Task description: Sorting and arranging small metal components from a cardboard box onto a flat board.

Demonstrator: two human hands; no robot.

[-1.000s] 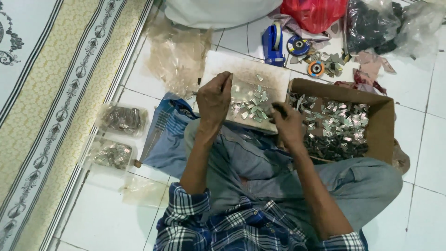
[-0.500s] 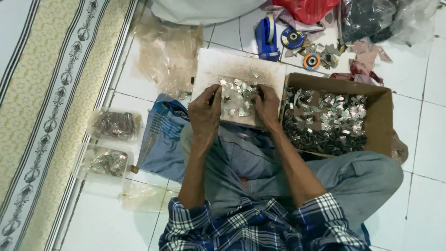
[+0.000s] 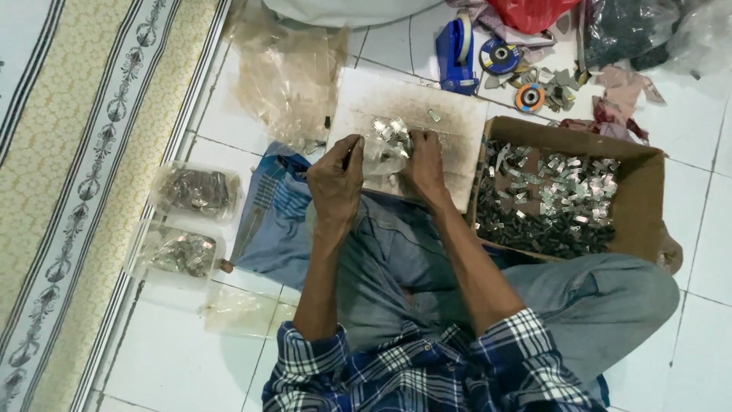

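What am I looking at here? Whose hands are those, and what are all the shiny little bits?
The camera sits on a person's head and looks straight down, so you see their own arms and legs as they sit on a tiled floor. The left hand and the right hand meet over a flat board on the lap. Between them is a small clear plastic bag with little shiny metal pieces beside it. Whether each hand really grips the bag is hard to tell. To the right stands a cardboard box full of the same pieces. On the left lie two filled bags, and a blue tape dispenser is at the top.
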